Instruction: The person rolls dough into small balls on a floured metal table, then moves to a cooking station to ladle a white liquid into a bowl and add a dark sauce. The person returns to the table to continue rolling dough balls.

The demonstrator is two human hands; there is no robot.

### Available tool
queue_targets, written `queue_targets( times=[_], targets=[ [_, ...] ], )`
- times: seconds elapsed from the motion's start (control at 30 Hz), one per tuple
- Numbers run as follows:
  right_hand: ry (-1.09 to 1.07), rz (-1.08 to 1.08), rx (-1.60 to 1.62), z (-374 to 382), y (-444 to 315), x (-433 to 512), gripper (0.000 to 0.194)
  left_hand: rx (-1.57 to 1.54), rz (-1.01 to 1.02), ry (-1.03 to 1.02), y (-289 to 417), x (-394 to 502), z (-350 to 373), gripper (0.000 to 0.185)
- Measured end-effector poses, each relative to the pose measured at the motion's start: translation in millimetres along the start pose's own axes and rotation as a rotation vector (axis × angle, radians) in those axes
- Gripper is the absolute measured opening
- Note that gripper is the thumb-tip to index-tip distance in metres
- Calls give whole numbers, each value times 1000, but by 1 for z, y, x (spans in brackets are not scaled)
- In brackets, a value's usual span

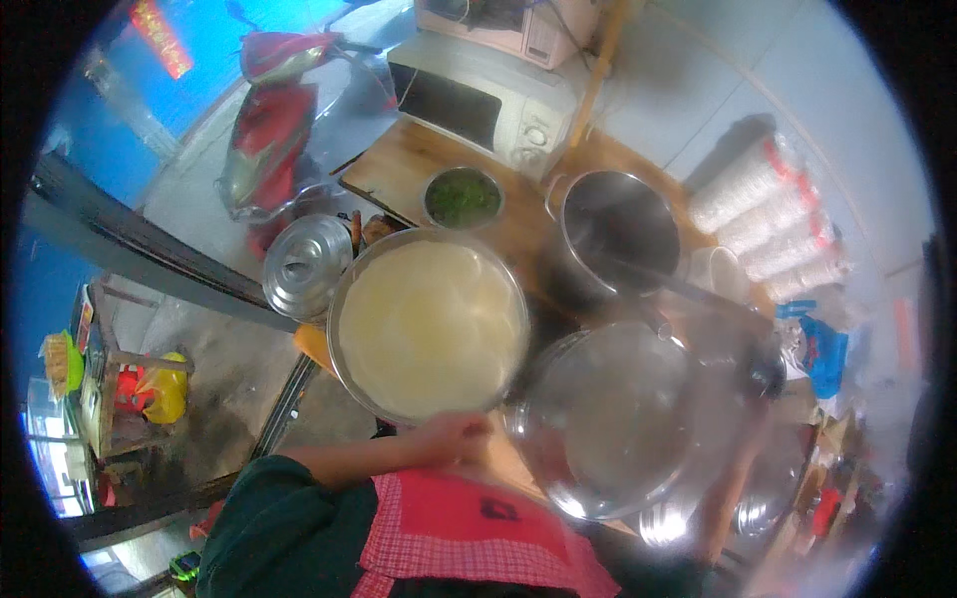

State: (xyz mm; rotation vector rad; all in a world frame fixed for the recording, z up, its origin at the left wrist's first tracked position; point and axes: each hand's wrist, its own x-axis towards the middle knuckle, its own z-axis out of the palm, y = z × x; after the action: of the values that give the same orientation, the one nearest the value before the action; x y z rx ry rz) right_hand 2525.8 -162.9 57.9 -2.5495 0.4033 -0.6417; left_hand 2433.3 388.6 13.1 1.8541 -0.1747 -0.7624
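Observation:
My left hand (452, 439) is at the near edge of a wide metal pot (430, 329) filled with pale yellow liquid. Its fingers look curled, but blur hides whether they grip anything. My right hand is not in view. Right of the pot sits a wide steel vessel (624, 426), its inside clouded by haze. Behind them stand a tall steel pot (620, 228) with a dark inside and a metal bowl of chopped greens (463, 198). A long handle-like bar (658, 318) reaches over the rim of the hazy vessel.
A metal lid (306, 265) lies left of the yellow-filled pot. Behind are a wooden board (396, 161), a microwave oven (478, 105) and a red scooter (273, 134). To the right, wrapped stacks (770, 209) and a white cup (718, 273) stand by the wall.

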Motion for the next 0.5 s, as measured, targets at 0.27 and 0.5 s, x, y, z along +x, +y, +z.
queue_targets(
  times=[0.27, 0.5],
  targets=[
    [-643, -837, -224, -45, -257, -128, 21, -750, -7, -163, 9, 27, -55, 32],
    [-740, -1492, -115, 65, -409, -135, 28, -831, -171, 316, -41, -8, -139, 33]
  ],
)
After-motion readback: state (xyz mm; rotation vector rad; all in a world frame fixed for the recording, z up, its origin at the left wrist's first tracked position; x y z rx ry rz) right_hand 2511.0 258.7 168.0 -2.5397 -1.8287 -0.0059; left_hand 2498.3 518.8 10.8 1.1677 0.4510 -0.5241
